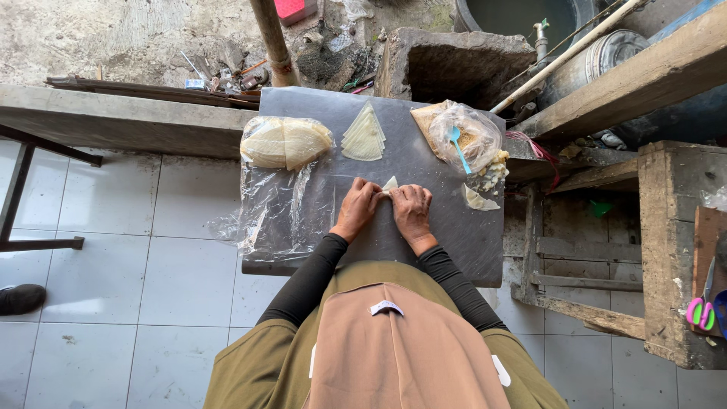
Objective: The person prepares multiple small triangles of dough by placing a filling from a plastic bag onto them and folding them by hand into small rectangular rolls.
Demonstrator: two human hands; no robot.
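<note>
Two hands (386, 208) pinching wrapper (390, 183), wrapper stack (363, 135) beyond, filling bag (462, 136) right

I see a dark grey board (424, 242), pale cream wrappers (364, 136) fanned on it, and a light blue spoon (457, 146) in a clear bag (469, 129). The sleeves (307, 284) are black, the floor tiles (121, 250) white, the scissors (702, 312) pink and green.
</note>
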